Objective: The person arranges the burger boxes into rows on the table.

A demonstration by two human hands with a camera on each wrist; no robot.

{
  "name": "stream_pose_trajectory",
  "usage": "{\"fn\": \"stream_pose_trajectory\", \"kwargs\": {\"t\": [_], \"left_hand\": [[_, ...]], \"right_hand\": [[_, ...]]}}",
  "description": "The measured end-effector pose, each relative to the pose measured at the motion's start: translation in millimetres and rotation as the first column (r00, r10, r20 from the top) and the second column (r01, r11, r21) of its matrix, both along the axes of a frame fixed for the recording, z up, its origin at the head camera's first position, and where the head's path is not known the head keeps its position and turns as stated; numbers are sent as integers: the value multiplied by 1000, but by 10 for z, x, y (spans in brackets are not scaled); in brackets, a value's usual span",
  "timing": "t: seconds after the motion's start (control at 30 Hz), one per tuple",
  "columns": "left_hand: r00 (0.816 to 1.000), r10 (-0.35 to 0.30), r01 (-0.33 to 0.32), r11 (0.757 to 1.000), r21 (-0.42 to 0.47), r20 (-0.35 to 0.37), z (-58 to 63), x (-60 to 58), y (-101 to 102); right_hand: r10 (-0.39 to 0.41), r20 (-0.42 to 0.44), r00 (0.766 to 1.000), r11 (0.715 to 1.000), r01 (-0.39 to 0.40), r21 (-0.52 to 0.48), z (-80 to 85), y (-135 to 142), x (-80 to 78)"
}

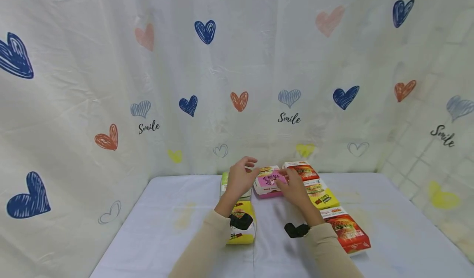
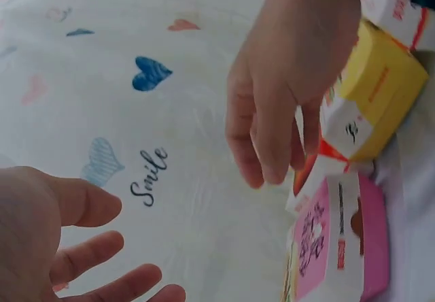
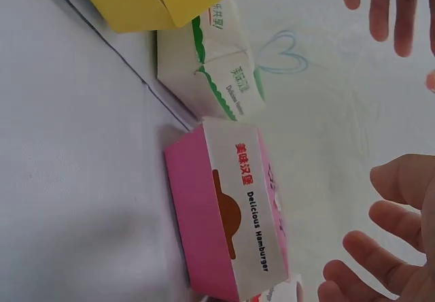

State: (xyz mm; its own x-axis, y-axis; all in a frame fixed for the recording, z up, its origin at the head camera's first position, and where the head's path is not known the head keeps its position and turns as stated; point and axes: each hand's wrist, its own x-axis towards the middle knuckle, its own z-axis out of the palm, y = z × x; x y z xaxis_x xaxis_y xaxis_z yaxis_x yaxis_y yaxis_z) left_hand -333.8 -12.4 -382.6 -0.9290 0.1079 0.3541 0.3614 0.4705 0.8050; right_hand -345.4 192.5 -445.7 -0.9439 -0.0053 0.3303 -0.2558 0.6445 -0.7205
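Loosely poised, nothing grasped

The left hand (image 1: 242, 179) and right hand (image 1: 295, 187) hung ungripping, fingers relaxed, with the pink box (image 1: 269, 180) between and just below them. An even, gentle squeeze on its opposite walls would likely have suited it best. The green-and-white box (image 3: 214, 60) crowded the left hand's side, the red box (image 1: 306, 171) the right's; freer worktop (image 1: 270, 228) lay nearer the person, the curtain (image 1: 240, 64) just beyond.

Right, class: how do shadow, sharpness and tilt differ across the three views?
Head view: upright, with soft shadow on the pale tablecloth beside the right sleeve; left wrist: turned sideways, hazy, small print on the pink hamburger box too blurred to read; right wrist: also sideways but crisper, "Delicious Hamburger" legible.
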Motion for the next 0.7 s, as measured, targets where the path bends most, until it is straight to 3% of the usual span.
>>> {"fn": "stream_pose_trajectory", "kwargs": {"t": [0.1,0.2,0.43,0.57,0.7], "left_hand": [[999,35,-34,993,111,-5,-66,33,213],[997,70,-64,971,229,-19,-175,66,417],[981,194,-187,878,441,30,-492,104,812],[956,278,-290,850,440,94,-674,112,947],[923,355,-386,860,334,151,-828,103,994]], "right_hand": [[-2,29,1000,1000,3,-17,-40,24,-16],[-6,54,999,999,8,-35,-71,41,-22],[-6,65,998,999,9,-40,-105,71,-30],[-2,87,996,1000,5,-31,-122,70,-30],[18,95,995,1000,-17,-19,-135,75,-38]]}}
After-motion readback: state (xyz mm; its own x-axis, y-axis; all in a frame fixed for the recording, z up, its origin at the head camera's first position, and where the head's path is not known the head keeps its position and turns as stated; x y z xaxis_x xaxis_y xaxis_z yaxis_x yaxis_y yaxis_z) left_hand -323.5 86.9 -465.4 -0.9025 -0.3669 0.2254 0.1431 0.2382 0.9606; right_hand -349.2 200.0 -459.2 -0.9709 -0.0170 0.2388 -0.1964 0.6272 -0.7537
